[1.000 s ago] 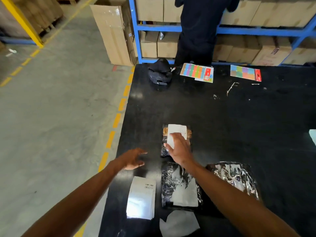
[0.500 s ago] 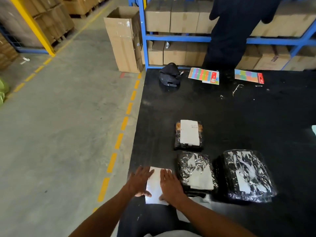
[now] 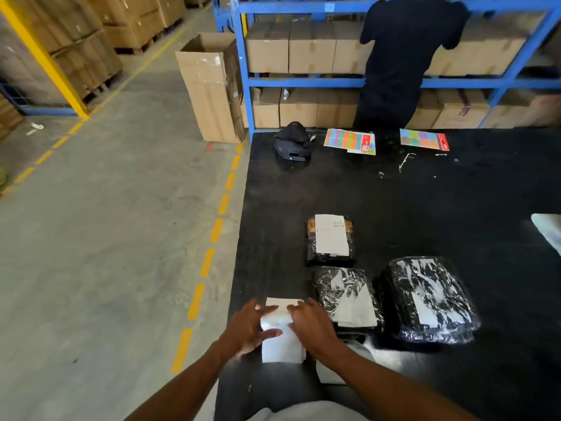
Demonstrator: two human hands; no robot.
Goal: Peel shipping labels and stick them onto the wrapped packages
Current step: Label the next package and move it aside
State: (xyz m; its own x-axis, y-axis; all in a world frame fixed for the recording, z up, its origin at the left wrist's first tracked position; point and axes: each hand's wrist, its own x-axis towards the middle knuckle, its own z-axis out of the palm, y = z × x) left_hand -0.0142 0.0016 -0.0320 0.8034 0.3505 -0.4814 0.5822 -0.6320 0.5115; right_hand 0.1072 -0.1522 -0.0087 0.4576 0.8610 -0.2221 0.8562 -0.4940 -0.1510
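Your left hand (image 3: 252, 326) and right hand (image 3: 309, 323) rest spread on the label stack (image 3: 282, 344) at the desk (image 3: 425, 208) edge, probably pinning it for peeling. The unlabelled packages (image 3: 346, 296) lie just beside.

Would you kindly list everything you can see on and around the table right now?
table: one, black, right half of view
wrapped packages: three, black plastic, near side; farthest one labelled
label sheets: one stack, white, near left edge
colour cards: two, multicoloured, far edge
cap: one, black, far left corner
shelving: blue, brown boxes, behind table
other person: one, dark clothes, at shelving
hands: left and right, on the label sheets
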